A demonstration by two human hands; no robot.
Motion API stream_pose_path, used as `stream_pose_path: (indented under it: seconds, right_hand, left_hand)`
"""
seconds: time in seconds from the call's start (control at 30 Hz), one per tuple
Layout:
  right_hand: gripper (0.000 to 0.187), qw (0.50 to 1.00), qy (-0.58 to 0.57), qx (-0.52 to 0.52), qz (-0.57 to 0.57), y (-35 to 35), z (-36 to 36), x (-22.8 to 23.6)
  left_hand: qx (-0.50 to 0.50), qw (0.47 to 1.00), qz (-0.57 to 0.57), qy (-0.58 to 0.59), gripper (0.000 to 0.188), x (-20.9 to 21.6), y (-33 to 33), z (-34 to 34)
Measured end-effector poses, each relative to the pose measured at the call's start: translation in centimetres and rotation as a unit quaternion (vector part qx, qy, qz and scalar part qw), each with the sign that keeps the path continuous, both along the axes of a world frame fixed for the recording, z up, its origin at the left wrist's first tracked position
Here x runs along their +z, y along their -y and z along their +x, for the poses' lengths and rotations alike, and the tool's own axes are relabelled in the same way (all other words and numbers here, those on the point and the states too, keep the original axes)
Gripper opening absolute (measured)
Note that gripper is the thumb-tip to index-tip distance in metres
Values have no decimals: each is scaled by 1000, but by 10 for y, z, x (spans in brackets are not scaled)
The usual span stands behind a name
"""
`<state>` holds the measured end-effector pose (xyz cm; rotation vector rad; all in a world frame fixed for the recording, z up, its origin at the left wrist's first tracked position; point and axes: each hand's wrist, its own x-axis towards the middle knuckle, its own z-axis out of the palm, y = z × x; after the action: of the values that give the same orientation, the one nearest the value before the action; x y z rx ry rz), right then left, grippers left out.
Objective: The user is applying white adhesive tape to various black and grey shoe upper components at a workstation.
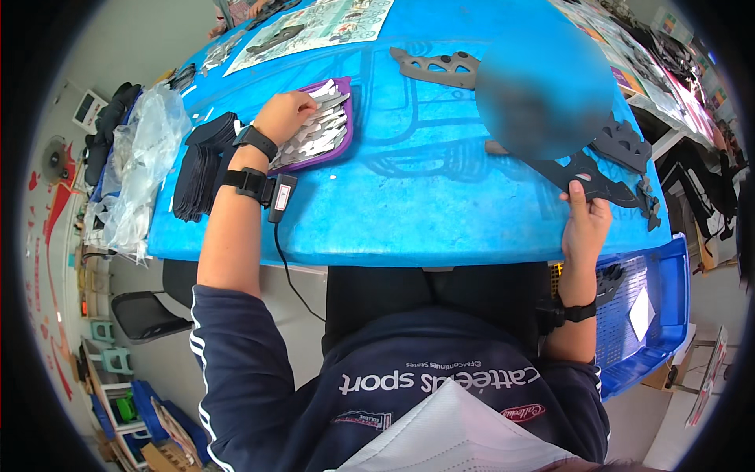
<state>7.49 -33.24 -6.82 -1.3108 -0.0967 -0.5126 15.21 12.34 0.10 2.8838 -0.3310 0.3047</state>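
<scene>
My left hand (283, 116) reaches over a purple basket (349, 132) full of white and grey strips (321, 135). Its fingers are closed at the basket's upper edge; what they pinch, if anything, is hidden. At the right side of the table my right hand (588, 224) grips a dark, flat, curved piece with cutouts (609, 187), thumb on top. A round blurred patch covers part of that piece. A similar grey piece with holes (436, 68) lies farther off, partly under the blur. Other dark cut pieces (625, 145) sit just beyond my right hand.
Stacked dark pads (197, 177) lie left of the basket, beside clear plastic bags (145, 157). A printed sheet (314, 31) covers the far side of the blue table (377, 228). A blue crate (668, 315) stands below right. A cable (287, 271) hangs from my left wrist.
</scene>
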Motion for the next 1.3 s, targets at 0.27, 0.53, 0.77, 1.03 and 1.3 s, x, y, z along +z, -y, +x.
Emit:
stream_pose_path:
  seconds: [0.27, 0.53, 0.77, 1.03, 1.3]
  right_hand:
    - [16, 1000, 5, -3, -5, 11, 6, -16]
    - [17, 1000, 7, 2, -3, 15, 4, -15]
    - [18, 1000, 17, -10, 14, 7, 1, -10]
    - [15, 999, 27, 9, 20, 0, 1, -1]
    - [15, 999, 46, 13, 9, 3, 1, -3]
  left_hand:
    - [26, 994, 107, 13, 16, 0, -4, 1]
    - [46, 979, 52, 192, 11, 22, 16, -22]
    - [-129, 943, -179, 249, 15, 9, 119, -111]
    - [-7, 773, -630, 72, 29, -45, 172, -152]
    - [-141, 884, -420, -152, 16, -9, 158, -130]
